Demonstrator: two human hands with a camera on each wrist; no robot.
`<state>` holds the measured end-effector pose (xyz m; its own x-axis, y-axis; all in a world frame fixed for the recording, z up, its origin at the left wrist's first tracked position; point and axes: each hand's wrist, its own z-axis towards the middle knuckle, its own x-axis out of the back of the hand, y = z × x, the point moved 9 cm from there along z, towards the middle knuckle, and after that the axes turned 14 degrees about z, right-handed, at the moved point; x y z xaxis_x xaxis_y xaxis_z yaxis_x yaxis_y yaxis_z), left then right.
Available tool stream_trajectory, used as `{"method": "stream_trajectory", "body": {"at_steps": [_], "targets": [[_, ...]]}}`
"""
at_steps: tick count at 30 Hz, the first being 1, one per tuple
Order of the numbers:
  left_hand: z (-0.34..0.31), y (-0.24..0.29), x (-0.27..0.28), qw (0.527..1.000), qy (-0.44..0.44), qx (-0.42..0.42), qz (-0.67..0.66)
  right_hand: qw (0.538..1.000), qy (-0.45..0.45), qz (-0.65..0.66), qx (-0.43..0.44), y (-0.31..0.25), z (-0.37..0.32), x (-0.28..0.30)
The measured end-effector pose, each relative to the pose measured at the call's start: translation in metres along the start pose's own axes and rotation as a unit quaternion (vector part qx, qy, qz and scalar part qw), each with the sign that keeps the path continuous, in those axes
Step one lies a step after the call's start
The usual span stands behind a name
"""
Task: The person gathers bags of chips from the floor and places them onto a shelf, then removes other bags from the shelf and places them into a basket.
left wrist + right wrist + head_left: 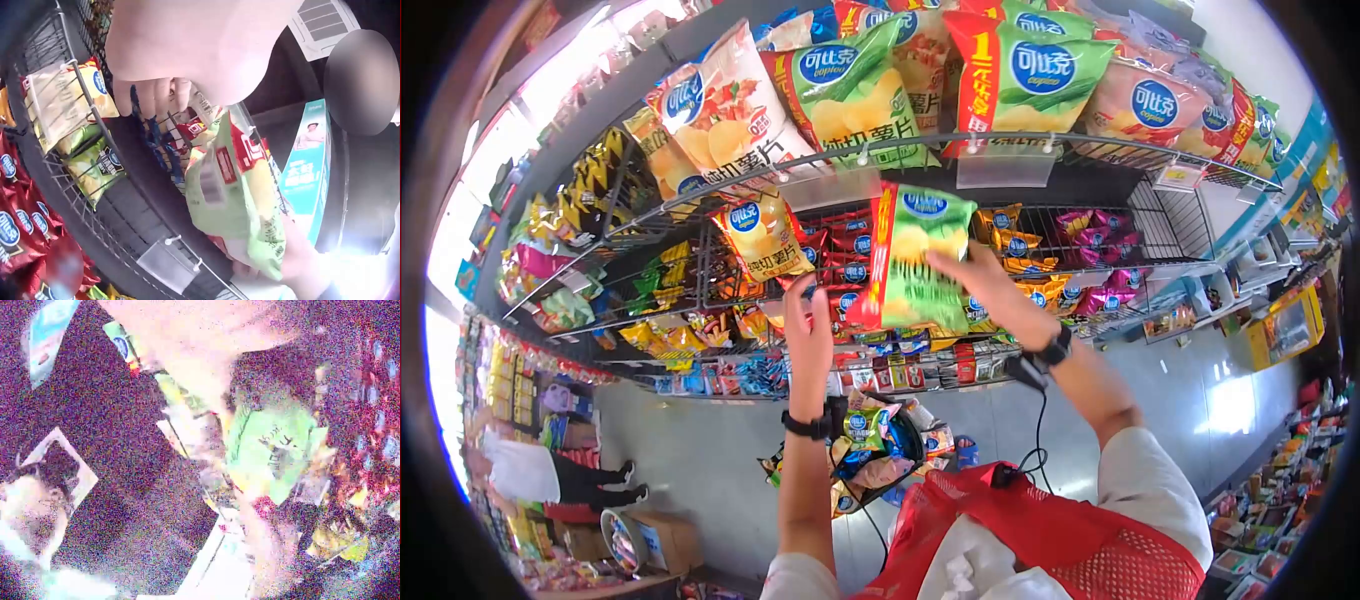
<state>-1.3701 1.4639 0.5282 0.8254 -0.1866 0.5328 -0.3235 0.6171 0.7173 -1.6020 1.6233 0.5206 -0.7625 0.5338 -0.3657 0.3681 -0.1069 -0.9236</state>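
Note:
My right hand grips a green bag of potato chips by its right side, holding it upright in front of the middle shelf. In the left wrist view the back of this chip bag shows, crumpled and tilted. My left hand is raised left of the bag, fingers up and holding nothing. Just above its fingertips, a yellow-brown chip bag leans out at the shelf front. The right wrist view is grainy and overexposed, with the green bag beside the hand.
Large chip bags line the top shelf behind a wire rail. Small red, orange and purple packs fill the middle shelf. Below stands a basket of snack bags. A person is at the left, and a cable hangs from my right wrist.

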Motion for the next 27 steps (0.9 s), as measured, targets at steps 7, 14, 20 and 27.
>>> {"method": "stream_trajectory", "body": {"at_steps": [7,14,20,27], "targets": [[-0.015,-0.001,-0.031,0.949,0.006,-0.138,0.282,0.961,0.006,-0.276,0.021,-0.024,0.135,0.016],[-0.017,-0.005,-0.035,0.946,-0.040,-0.107,0.302,0.963,-0.095,-0.233,0.093,-0.022,0.186,-0.045],[-0.021,-0.005,-0.039,0.938,-0.048,-0.114,0.323,0.929,-0.033,-0.283,0.236,0.037,0.287,-0.072],[-0.027,-0.010,-0.036,0.955,-0.075,-0.089,0.274,0.918,-0.233,-0.202,0.250,0.074,0.296,-0.088]]}}
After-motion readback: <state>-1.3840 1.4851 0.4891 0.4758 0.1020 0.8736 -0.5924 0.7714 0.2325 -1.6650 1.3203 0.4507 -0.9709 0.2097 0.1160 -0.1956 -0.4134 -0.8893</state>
